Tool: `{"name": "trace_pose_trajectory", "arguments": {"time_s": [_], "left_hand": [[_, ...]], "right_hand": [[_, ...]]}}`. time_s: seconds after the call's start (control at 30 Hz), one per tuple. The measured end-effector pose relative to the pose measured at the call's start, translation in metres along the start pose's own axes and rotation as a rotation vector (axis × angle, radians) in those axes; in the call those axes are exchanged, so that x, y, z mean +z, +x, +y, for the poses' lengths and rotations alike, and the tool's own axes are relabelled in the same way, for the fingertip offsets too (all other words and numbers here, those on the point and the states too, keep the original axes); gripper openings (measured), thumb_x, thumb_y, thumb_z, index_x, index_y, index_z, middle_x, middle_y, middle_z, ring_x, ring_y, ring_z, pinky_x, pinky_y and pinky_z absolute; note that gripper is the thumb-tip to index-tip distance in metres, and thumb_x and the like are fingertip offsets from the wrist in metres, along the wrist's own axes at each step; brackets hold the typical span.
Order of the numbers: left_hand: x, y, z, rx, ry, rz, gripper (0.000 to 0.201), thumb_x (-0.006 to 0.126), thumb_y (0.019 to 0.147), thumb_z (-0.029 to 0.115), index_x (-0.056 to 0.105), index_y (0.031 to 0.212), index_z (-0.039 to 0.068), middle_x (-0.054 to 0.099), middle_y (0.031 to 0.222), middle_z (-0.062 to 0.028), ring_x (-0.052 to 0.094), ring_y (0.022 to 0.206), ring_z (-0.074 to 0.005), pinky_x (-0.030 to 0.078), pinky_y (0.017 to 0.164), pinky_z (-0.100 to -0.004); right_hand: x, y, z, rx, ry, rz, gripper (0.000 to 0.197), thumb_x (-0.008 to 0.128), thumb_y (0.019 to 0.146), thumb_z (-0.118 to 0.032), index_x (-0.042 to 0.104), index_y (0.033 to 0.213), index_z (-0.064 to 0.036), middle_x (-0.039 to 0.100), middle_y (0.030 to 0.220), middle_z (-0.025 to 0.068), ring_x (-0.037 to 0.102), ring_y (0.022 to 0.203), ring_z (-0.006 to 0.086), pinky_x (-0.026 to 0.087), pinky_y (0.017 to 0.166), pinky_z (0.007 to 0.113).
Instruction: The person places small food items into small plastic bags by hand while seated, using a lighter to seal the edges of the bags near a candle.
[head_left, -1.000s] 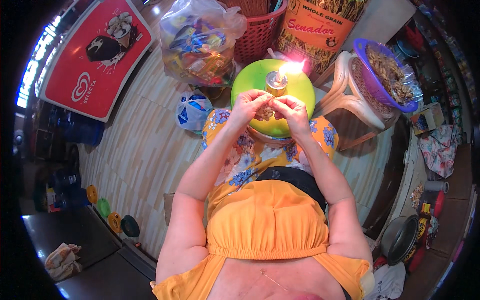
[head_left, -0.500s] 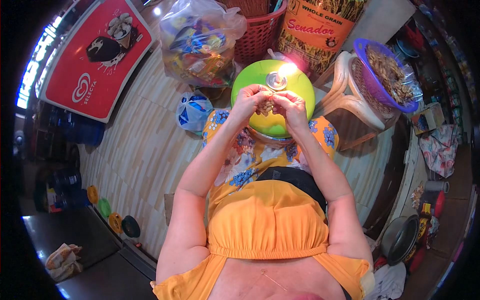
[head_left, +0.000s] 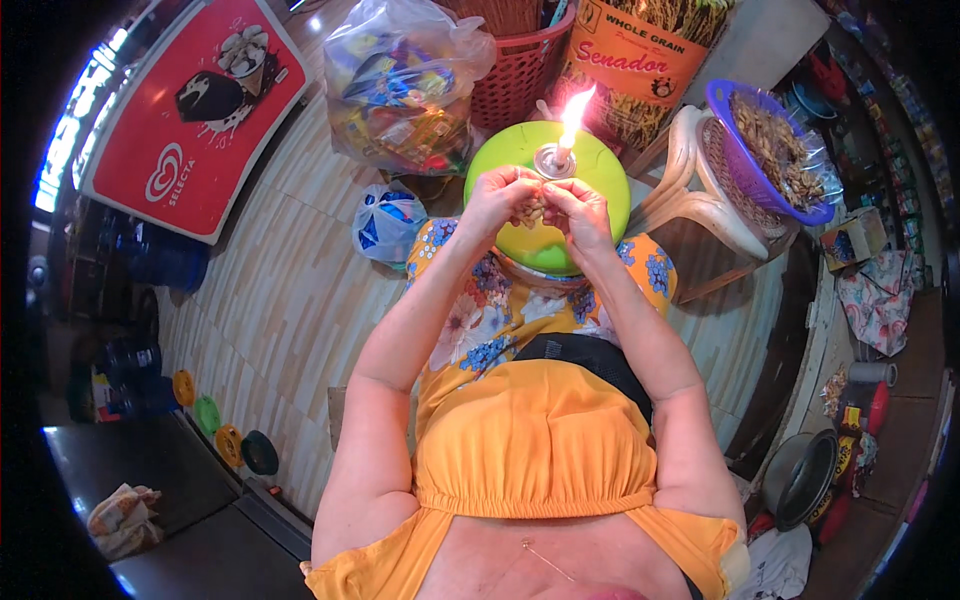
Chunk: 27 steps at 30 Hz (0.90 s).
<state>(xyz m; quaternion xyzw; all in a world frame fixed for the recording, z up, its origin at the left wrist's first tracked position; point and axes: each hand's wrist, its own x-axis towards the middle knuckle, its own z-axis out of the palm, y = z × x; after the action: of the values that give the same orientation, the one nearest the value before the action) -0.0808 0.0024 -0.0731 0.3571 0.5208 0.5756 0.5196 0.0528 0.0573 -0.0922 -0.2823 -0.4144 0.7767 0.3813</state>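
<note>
Left hand (head_left: 497,203) and right hand (head_left: 585,212) pinch a small packet (head_left: 531,213), seemingly of nuts, above the round green top (head_left: 500,153); the flame (head_left: 575,115) beyond has risen taller, leaving the pinch undisturbed.

From my remote view, I have left hand (head_left: 495,207) and right hand (head_left: 586,218) together at one o'clock, fingertips pinched; bare arms (head_left: 412,312) rise from seven and four.

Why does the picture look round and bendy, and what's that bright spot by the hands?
Head view: the fisheye lens bows things near the rim, like the red white-bordered panel, and leaves black corners; head view: the spot is a white candle flame, glaring, with its middle washed out.
</note>
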Motion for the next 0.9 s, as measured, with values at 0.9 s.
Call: {"name": "trace_pose_trajectory", "arguments": {"time_s": [0.9], "left_hand": [[-0.003, 0.053, 0.032, 0.082, 0.134, 0.036, 0.014, 0.053, 0.076, 0.012, 0.058, 0.065, 0.004, 0.051, 0.053, -0.0015, 0.043, 0.039, -0.0066, 0.029, 0.036, -0.0193]], "right_hand": [[0.021, 0.028, -0.009, 0.026, 0.299, 0.235, 0.007, 0.053, 0.08, -0.007, 0.057, 0.086, -0.0035, 0.052, 0.062, 0.0035, 0.045, 0.047, 0.0107, 0.039, 0.044, 0.024]]}}
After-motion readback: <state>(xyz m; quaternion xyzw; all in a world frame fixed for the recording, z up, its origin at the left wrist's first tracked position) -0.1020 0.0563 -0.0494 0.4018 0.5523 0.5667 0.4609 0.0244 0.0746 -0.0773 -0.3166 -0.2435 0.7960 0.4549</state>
